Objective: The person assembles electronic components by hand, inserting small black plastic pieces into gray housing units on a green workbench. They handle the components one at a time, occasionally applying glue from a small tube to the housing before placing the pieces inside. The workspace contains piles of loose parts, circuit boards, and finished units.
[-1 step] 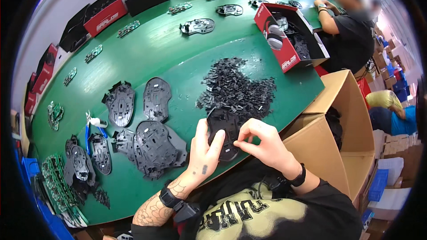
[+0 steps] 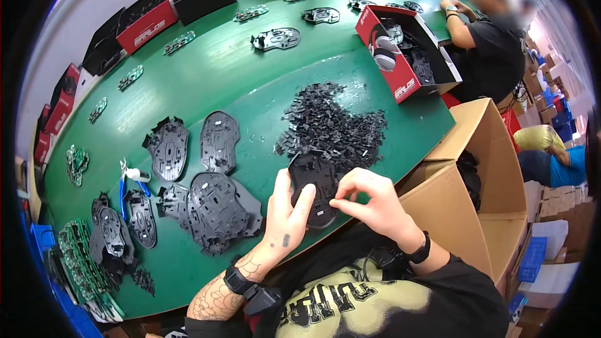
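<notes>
My left hand (image 2: 288, 211) grips a black plastic shell (image 2: 321, 195) by its left side, the thumb lying over its inner face. The shell is mouse-shaped, with slots and ribs, and is held tilted above the table's near edge. At its right edge, my right hand (image 2: 374, 199) has thumb and forefinger pinched together; anything between the tips is too small to make out. Just beyond the shell lies a heap of small black plastic pieces (image 2: 335, 125). To the left are a stack of similar black shells (image 2: 219, 209) and two separate shells (image 2: 219, 141) behind it.
Blue-handled pliers (image 2: 124, 191) and a white bottle (image 2: 138, 174) lie at left, near stacked green circuit boards (image 2: 81, 256). A red-sided box (image 2: 400, 78) of parts stands at the far right. An open cardboard carton (image 2: 432, 203) is beside my right arm. A co-worker (image 2: 494, 44) sits beyond.
</notes>
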`<action>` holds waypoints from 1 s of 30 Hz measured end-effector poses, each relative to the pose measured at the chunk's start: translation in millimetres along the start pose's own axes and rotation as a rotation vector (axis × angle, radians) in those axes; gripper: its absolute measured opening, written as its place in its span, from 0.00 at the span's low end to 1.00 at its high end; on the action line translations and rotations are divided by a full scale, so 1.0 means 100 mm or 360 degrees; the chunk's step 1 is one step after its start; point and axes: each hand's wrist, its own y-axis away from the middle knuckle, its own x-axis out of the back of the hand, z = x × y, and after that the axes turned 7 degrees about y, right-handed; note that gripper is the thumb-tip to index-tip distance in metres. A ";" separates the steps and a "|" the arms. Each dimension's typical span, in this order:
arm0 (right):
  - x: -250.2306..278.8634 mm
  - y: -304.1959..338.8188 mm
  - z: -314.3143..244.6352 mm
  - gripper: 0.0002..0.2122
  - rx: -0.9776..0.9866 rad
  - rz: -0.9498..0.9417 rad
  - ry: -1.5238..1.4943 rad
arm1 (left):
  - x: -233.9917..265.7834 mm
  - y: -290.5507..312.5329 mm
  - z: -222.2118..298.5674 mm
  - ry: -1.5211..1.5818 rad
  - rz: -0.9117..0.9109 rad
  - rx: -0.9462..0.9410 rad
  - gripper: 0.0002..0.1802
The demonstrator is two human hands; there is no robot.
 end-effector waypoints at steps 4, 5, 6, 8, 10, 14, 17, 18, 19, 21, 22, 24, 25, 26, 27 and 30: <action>0.22 -0.01 0.22 0.04 -0.0163 0.0465 0.0181 | -0.08 -0.04 0.08 0.0289 0.0069 0.0130 0.13; 0.25 -0.02 0.25 0.04 -0.0211 0.0517 0.0281 | -0.03 -0.05 0.09 0.0274 0.0059 0.0166 0.12; 0.25 -0.05 0.28 0.04 -0.0152 0.0526 0.0352 | -0.03 -0.06 0.14 0.0269 0.0107 0.0256 0.12; 0.21 -0.11 0.39 0.04 -0.0035 0.0549 0.0494 | -0.01 -0.07 0.18 0.0328 0.0102 0.0336 0.12; 0.14 -0.17 0.40 0.05 0.0014 0.0583 0.0605 | -0.01 -0.08 0.16 0.0315 0.0070 0.0346 0.12; 0.04 -0.31 0.32 0.05 -0.0063 0.0542 0.0687 | 0.04 -0.04 0.20 0.0324 0.0111 0.0338 0.13; 0.05 -0.31 0.36 0.05 -0.0114 0.0502 0.0605 | 0.04 -0.05 0.14 0.0307 0.0052 0.0288 0.16; 0.07 -0.31 0.40 0.05 -0.0048 0.0503 0.0577 | 0.02 -0.06 0.17 0.0255 0.0011 0.0353 0.18; 0.08 -0.32 0.42 0.05 0.0012 0.0511 0.0551 | 0.03 -0.05 0.20 0.0303 0.0025 0.0362 0.18; 0.09 -0.33 0.38 0.04 0.0055 0.0599 0.0353 | -0.02 -0.06 0.13 0.0339 0.0207 0.0232 0.19; 0.14 -0.34 0.25 0.04 0.0036 0.0609 0.0286 | -0.09 -0.07 0.14 0.0305 0.0311 0.0056 0.18; 0.21 -0.30 0.14 0.03 -0.0310 0.0354 -0.0327 | -0.03 -0.04 0.08 0.0333 0.0283 0.0046 0.13; 0.20 -0.29 0.12 0.03 -0.0258 0.0246 -0.0523 | 0.06 -0.01 0.05 0.0393 0.0230 0.0248 0.13; 0.21 -0.28 0.10 0.03 -0.0200 0.0119 -0.0710 | 0.00 -0.02 0.02 0.0437 0.0280 0.0196 0.16; 0.24 -0.26 0.02 0.05 -0.0219 0.0081 -0.0767 | -0.07 -0.02 0.05 0.0439 0.0301 0.0211 0.15; 0.27 -0.24 -0.06 0.08 0.0062 0.0120 -0.0521 | -0.09 -0.01 0.02 0.0465 0.0257 0.0187 0.13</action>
